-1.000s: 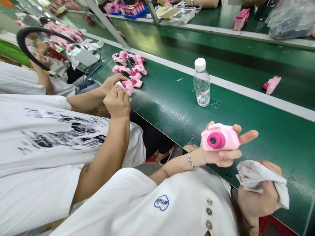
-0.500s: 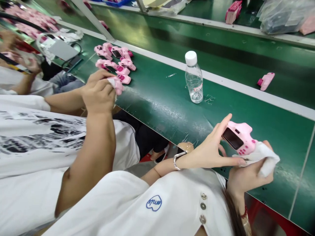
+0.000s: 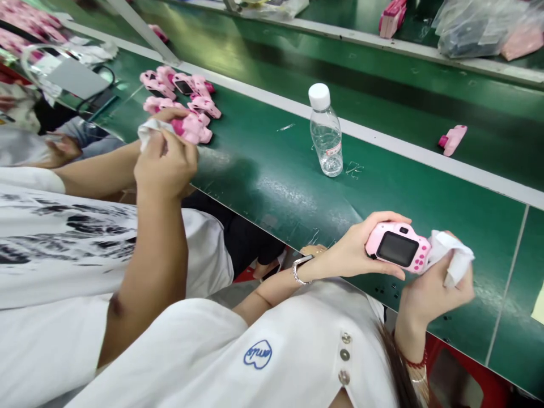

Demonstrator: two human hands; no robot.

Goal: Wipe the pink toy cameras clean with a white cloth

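Observation:
My left hand (image 3: 357,249) grips a pink toy camera (image 3: 421,245) by its left end, thumb below and fingers above. The camera's dark screen faces up at me, with small dark-pink buttons to the right of it. In my right hand (image 3: 437,292) is a bunched white cloth (image 3: 453,252), pressed against the camera's right end. Both hands are above the green workbench (image 3: 272,192), close to its near edge. Part of the cloth is hidden by my right fingers.
A clear plastic bottle (image 3: 326,133) with a white cap stands ahead. One pink camera (image 3: 454,140) lies beyond the pale strip. At left, a co-worker's hand (image 3: 165,161) holds a white cloth beside several pink cameras (image 3: 182,88). Plastic bags (image 3: 471,28) lie on the shelf.
The toy camera has turned from a tilt to nearly level, its screen now facing me more. My left fingers have closed round its left end. The co-worker's cloth has shifted left.

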